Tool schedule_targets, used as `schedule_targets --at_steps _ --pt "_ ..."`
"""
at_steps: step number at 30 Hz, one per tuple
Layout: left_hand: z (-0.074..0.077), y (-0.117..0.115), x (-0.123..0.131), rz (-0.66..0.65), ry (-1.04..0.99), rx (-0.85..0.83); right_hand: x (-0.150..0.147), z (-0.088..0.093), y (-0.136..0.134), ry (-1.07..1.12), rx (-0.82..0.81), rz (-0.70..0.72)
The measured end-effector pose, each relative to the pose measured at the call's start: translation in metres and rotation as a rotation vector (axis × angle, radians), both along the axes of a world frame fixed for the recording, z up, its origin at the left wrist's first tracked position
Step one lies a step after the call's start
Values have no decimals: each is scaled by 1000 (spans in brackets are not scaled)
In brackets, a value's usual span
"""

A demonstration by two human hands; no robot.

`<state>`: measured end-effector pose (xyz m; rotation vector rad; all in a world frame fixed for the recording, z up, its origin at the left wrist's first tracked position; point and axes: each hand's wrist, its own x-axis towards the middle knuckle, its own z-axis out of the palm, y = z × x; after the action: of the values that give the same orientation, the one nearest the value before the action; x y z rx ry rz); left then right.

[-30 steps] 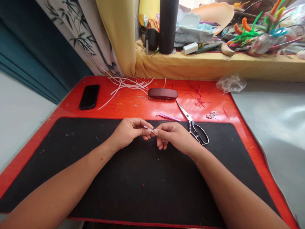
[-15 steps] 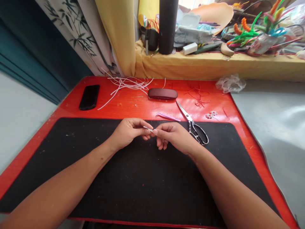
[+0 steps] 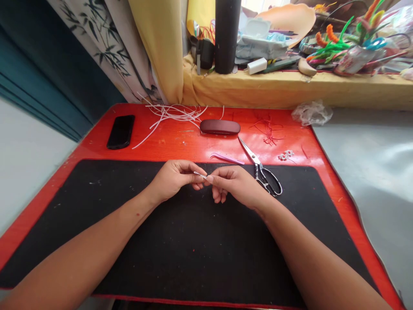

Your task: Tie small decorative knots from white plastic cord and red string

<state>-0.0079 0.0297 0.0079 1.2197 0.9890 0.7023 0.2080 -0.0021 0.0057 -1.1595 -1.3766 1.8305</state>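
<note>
Between my two hands is a small piece of white cord (image 3: pixel 199 174), bent into a narrow loop at its left end. My left hand (image 3: pixel 177 178) pinches it with thumb and forefinger. From the other side, the thumb and fingertips of my right hand (image 3: pixel 230 183) close on the cord's right end, which they hide. Both hands are raised over the far part of the black mat (image 3: pixel 200 249). Just beyond them lie pink tweezers (image 3: pixel 227 159) and silver scissors (image 3: pixel 254 159) with dark-lined handles, close to my right hand.
On the red table (image 3: pixel 155 144) lie a black phone (image 3: pixel 120 131), white cords (image 3: pixel 174 113), a maroon case (image 3: pixel 220 126), red threads (image 3: pixel 270 131), a small beaded piece (image 3: pixel 285 155) and crumpled clear plastic (image 3: pixel 312 113). Behind, a cluttered ledge (image 3: pixel 290 88) holds a dark cylinder (image 3: pixel 227 36).
</note>
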Motion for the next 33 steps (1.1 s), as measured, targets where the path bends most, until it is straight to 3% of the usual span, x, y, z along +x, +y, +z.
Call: schedule_targets --at_steps 33 --pt "-3 0 -2 -25 45 75 0 1 1 -23 -9 -10"
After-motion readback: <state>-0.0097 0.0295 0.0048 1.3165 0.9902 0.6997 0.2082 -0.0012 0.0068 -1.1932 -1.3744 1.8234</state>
